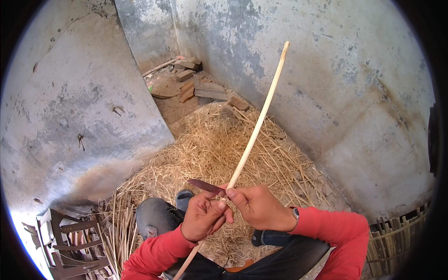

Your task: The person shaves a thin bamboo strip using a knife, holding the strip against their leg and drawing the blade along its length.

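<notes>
A long pale strip of split wood or bamboo (258, 128) runs slantwise from my lap up toward the far right wall. My left hand (205, 214) is closed round its lower part, thumb on top. My right hand (259, 205) is closed just above, its thumb against the strip. A dark-bladed knife (205, 186) points left across the strip; its handle is hidden in my right fingers. The two hands nearly touch where blade and strip meet. Below them, the strip's lower end (187, 260) passes between my legs.
Straw-like shavings (210, 140) cover the floor ahead. Bricks and broken tiles (205, 88) lie in the far corner. A wooden chair-like frame (77, 238) is at lower left, beside loose strips (116, 233). Woven slats (396, 242) stand lower right. Worn walls (326, 93) enclose the space.
</notes>
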Demonstrator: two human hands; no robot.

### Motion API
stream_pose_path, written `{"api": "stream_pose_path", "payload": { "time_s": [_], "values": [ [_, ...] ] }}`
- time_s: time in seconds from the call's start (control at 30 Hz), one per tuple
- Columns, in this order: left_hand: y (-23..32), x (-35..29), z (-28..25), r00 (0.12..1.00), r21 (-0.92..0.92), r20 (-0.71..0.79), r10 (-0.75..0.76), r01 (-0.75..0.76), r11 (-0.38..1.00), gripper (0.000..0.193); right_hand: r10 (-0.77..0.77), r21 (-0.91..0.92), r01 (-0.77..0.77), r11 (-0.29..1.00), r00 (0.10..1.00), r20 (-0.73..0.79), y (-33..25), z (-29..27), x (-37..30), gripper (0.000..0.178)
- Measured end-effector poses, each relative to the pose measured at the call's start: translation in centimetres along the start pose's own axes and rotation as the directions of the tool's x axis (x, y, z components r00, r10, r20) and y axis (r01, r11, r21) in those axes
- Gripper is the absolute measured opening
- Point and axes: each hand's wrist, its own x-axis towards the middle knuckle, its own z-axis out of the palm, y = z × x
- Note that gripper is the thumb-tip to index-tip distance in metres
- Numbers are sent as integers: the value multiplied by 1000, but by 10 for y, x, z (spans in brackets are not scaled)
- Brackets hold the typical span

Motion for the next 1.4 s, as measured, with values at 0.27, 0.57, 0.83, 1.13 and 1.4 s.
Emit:
{"api": "stream_pose_path", "payload": {
  "time_s": [0.27, 0.57, 0.83, 1.13, 1.4],
  "values": [
    [0, 1, 0, 1000, 0, -20, -3, 3, 1000, 45, -3, 106, -2, 994, 999, 47, 0, 4, 1, 39],
    [5, 0, 2, 996, 139, -45, 80, -73, 988, 44, -8, -148, -24, 989, 977, -214, 5, -42, 26, 41],
    [1, 4, -3, 993, 86, -57, 102, -97, 992, 40, -81, -63, 77, 995, 994, -70, 0, 0, 10, 34],
    [5, 5, -2, 993, 27, -25, 115, -115, 993, 40, -96, -35, 94, 995, 994, -53, -6, -14, 16, 35],
    [8, 5, 6, 994, 59, -48, 97, -94, 994, 39, -179, -115, 162, 980, 971, -158, 4, -3, 9, 37]
  ]
}}
